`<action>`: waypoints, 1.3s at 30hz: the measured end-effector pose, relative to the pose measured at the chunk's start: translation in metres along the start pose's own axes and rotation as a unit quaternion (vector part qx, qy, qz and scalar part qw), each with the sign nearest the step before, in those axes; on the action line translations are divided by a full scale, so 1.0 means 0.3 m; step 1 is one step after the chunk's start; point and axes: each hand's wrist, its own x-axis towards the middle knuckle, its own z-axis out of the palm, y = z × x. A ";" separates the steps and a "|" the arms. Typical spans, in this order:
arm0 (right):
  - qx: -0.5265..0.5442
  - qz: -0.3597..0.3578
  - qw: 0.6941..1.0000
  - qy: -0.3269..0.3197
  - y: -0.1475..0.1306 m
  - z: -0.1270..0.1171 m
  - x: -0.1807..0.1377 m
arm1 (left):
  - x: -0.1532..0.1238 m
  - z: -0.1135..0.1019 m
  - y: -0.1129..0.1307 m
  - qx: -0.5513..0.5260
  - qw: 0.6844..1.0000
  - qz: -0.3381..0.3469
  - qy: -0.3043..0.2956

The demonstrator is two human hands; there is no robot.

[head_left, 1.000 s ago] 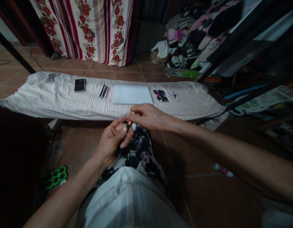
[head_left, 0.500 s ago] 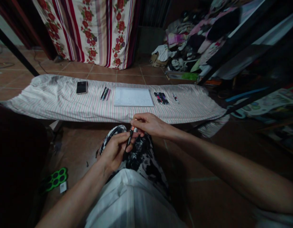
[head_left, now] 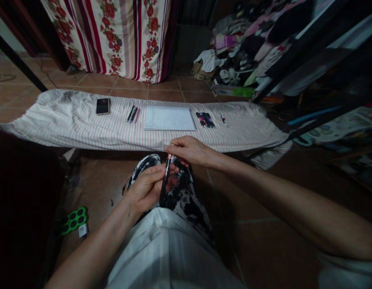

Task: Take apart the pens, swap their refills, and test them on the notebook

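Note:
Above my lap, a dark pen [head_left: 165, 179] with an orange-pink section near its upper end stands tilted between my hands. My left hand [head_left: 147, 186] grips its dark barrel between thumb and fingers. At the upper end, my right hand [head_left: 189, 151] pinches the tip with thumb and forefinger; its other fingers curl underneath and are partly hidden. Beyond the hands, a spiral notebook [head_left: 169, 118] lies on a striped cloth [head_left: 119, 134]. Several pens [head_left: 205, 120] are grouped right of it, with a single whitish pen [head_left: 223, 120] farther right. More pens [head_left: 133, 114] lie to its left.
A phone [head_left: 103, 106] rests on the cloth's left part. Dark slanted bars flank the cloth on both sides. On the tiled floor [head_left: 249, 200] at lower left is a green-rimmed object [head_left: 74, 221]. A floral curtain [head_left: 113, 36] and a heap of clothes [head_left: 234, 44] stand behind.
My right hand has shifted slightly up along the pen, and more of the pen shows between my hands. My left fingers have loosened a little. The whole view has tilted slightly.

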 end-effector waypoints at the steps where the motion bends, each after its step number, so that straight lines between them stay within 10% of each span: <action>1: -0.003 0.003 1.000 0.004 -0.004 -0.003 -0.002 | -0.001 0.003 0.000 0.007 1.000 -0.003 0.000; 29: -0.076 0.087 0.992 -0.046 0.001 -0.019 -0.039 | 0.010 0.003 -0.075 0.178 0.971 0.121 0.101; 39: -0.133 -0.059 0.988 0.043 0.012 0.047 -0.053 | 0.004 -0.009 -0.025 0.151 0.974 0.131 0.104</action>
